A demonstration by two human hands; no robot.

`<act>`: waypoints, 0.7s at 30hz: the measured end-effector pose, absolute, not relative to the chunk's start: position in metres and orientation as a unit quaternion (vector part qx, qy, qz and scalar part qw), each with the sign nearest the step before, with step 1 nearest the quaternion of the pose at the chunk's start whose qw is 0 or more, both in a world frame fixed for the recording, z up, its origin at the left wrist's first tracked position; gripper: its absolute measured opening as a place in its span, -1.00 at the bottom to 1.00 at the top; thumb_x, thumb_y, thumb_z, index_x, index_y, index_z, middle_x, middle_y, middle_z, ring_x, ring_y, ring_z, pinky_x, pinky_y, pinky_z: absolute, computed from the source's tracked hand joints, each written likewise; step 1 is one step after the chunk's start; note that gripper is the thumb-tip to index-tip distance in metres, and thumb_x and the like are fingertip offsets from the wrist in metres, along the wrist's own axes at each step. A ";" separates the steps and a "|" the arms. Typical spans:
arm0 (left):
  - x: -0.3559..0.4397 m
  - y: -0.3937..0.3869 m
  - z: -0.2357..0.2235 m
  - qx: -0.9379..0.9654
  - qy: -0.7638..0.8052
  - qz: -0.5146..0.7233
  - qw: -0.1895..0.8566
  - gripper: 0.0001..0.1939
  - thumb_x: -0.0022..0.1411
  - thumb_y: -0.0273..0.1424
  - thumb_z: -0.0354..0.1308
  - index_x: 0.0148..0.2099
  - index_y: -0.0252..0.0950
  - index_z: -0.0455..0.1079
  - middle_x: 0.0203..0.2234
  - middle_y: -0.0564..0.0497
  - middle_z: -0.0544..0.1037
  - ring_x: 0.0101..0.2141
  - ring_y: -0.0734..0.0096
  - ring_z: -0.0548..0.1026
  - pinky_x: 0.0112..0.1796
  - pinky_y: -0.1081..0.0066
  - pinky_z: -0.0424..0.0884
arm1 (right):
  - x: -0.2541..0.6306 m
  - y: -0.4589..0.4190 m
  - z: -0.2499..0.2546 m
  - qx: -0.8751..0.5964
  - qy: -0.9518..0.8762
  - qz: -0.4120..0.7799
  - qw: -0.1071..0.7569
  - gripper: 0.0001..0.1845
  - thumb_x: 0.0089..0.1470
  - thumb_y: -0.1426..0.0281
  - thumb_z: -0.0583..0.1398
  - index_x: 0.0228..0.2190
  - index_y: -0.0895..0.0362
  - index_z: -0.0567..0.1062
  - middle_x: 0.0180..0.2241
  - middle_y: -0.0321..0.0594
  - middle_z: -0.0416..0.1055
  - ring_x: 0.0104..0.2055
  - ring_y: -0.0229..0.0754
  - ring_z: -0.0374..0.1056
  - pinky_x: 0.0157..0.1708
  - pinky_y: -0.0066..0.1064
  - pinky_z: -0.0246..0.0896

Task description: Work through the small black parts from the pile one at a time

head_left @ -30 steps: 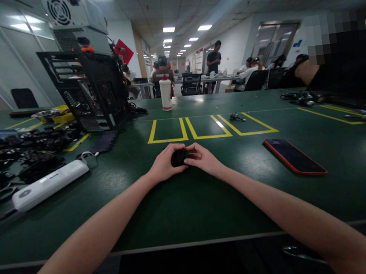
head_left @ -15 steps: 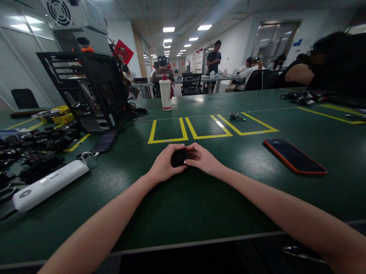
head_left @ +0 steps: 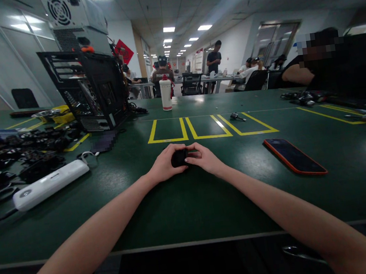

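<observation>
A small black part (head_left: 178,158), its exact kind too dark to make out, sits between my two hands just above the green table (head_left: 191,207). My left hand (head_left: 165,165) curls around its left side, thumb below and fingers above. On its right side, the fingertips of my right hand (head_left: 204,157) pinch its edge. Past my hands, yellow tape outlines (head_left: 208,137) mark the table surface. A small dark metal piece (head_left: 236,116) lies inside the right-hand outline.
An orange-cased phone (head_left: 294,156) lies to the right. On the left are a white power strip (head_left: 52,184), a heap of black parts (head_left: 15,157) and an opened computer case (head_left: 93,90). A white cup (head_left: 166,95) stands at the back. A person (head_left: 301,67) sits at the far right.
My hands keep almost the same place and hold on the black part, with only slight finger movement. The person at the right has shifted their head and arm.
</observation>
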State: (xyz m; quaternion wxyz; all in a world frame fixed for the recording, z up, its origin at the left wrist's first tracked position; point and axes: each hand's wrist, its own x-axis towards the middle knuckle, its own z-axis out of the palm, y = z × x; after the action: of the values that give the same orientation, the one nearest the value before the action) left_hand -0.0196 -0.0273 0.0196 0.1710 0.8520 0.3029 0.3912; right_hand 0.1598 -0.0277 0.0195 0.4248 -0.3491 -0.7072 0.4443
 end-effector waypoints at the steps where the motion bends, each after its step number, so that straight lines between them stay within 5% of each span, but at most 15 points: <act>1: -0.020 -0.027 0.019 0.851 0.305 0.393 0.170 -0.42 -0.07 -0.44 0.21 0.02 -0.18 0.12 -0.07 -0.07 0.30 -0.03 0.21 0.29 -0.06 0.16 0.25 | 0.160 -0.028 0.019 -0.340 -0.713 0.438 0.429 -0.68 -0.16 0.43 0.23 -0.29 0.12 0.31 -0.22 -0.25 0.30 -0.13 -0.20 0.29 -0.06 -0.22 0.17; 8: -0.019 -0.027 0.021 0.850 0.307 0.391 0.174 -0.41 -0.08 -0.41 0.22 0.03 -0.19 0.12 -0.07 -0.08 0.30 -0.04 0.20 0.29 -0.08 0.16 0.27 | 0.158 -0.028 0.018 -0.353 -0.709 0.419 0.444 -0.79 -0.05 0.33 0.15 -0.30 0.11 0.32 -0.27 -0.25 0.32 -0.15 -0.22 0.29 -0.09 -0.23 0.19; 21: -0.020 -0.027 0.019 0.853 0.307 0.387 0.167 -0.43 -0.07 -0.43 0.20 0.02 -0.19 0.11 -0.07 -0.07 0.30 -0.04 0.22 0.29 -0.06 0.18 0.25 | 0.160 -0.025 0.013 -0.327 -0.727 0.417 0.437 -0.70 -0.17 0.40 0.24 -0.32 0.11 0.30 -0.25 -0.28 0.29 -0.13 -0.21 0.28 -0.06 -0.22 0.16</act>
State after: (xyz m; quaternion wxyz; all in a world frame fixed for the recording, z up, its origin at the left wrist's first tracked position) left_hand -0.0195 -0.0268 0.0195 0.1668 0.8534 0.3068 0.3869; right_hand 0.1601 -0.0247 0.0132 0.4366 -0.3268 -0.7272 0.4169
